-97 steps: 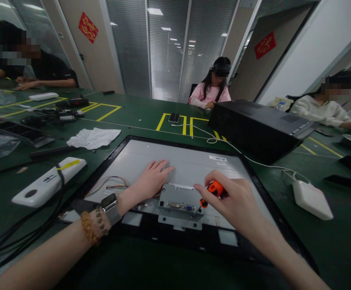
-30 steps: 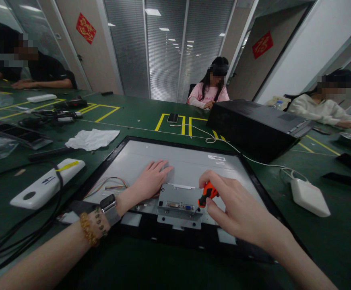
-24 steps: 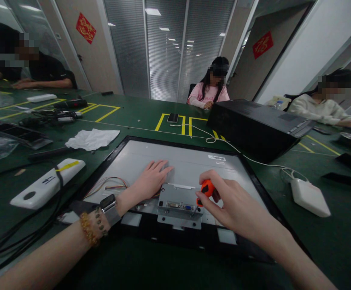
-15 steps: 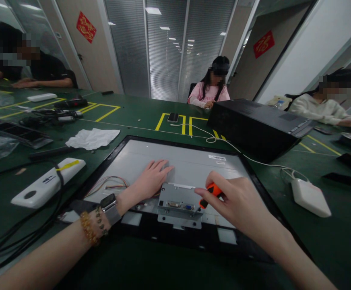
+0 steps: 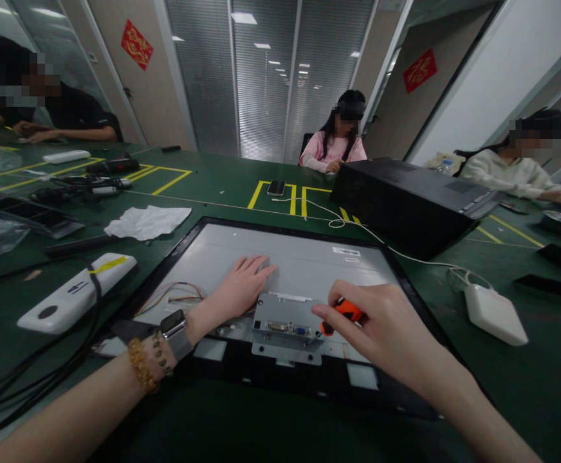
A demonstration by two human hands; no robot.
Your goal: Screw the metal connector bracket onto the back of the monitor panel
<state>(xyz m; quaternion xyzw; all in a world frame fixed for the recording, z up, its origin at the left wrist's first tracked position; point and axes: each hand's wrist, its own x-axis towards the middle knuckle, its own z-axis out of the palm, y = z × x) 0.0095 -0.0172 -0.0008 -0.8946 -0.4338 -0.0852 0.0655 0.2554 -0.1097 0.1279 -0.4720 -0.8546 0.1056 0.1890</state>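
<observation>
A flat display panel (image 5: 300,257) with a black frame lies on the green table, its grey metal back facing up. Near its front edge sits a metal bracket (image 5: 280,307) carrying a white and a blue video port. My left hand (image 5: 239,283) rests on the panel with fingers outstretched, just behind and left of the bracket. In my right hand (image 5: 381,321) is an orange and black screwdriver (image 5: 348,311), gripped by the handle. Its shaft slants down to the right side of the bracket, beside the blue port; whether the tip sits in a screw I cannot tell.
A white power bank-like device (image 5: 78,292) and black cables (image 5: 34,379) lie left, near a crumpled tissue (image 5: 148,222). Behind the panel stand a large black casing (image 5: 415,199) and a phone (image 5: 276,187). A white adapter (image 5: 495,314) with its cord lies right. Several people sit around the table.
My right hand has turned slightly around the screwdriver, and the handle has shifted a little right and down. My left hand stays on the panel.
</observation>
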